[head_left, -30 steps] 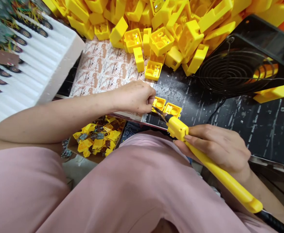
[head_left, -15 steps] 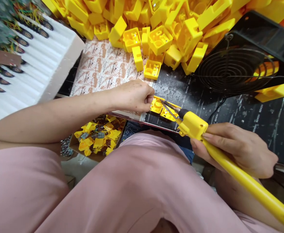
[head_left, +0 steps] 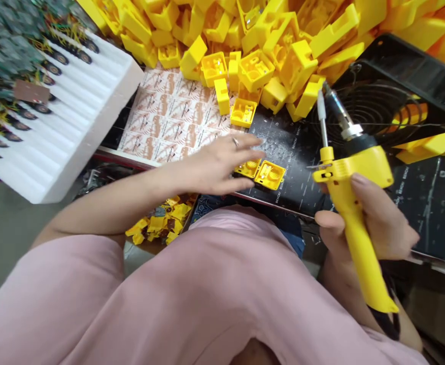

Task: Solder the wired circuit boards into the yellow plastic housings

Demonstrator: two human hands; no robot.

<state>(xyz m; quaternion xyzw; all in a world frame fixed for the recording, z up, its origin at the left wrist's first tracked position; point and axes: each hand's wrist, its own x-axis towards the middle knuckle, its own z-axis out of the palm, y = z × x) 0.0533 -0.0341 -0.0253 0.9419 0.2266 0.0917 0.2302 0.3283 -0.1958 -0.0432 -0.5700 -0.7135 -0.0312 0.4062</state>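
Soldering iron (head_left: pixel 353 203) gripped in my right hand (head_left: pixel 374 223), its tip up and off the work; my left hand (head_left: pixel 218 165) lies flat and open beside two small yellow plastic shells (head_left: pixel 262 172).

My right fingers wrap the iron's yellow handle, its metal tip pointing up toward a black fan grille (head_left: pixel 374 109). My left hand holds nothing; its fingers spread over the black mat (head_left: pixel 294 147), touching the nearer shell. Both shells lie open side up near the mat's front edge. Behind them is a heap of yellow plastic housings (head_left: pixel 268 45); a white foam tray (head_left: pixel 73 111) sits to the left. This looks like a pause between solder joints. The next move, I judge, calls for steadying a shell and keeping my fingers away from the hot tip.
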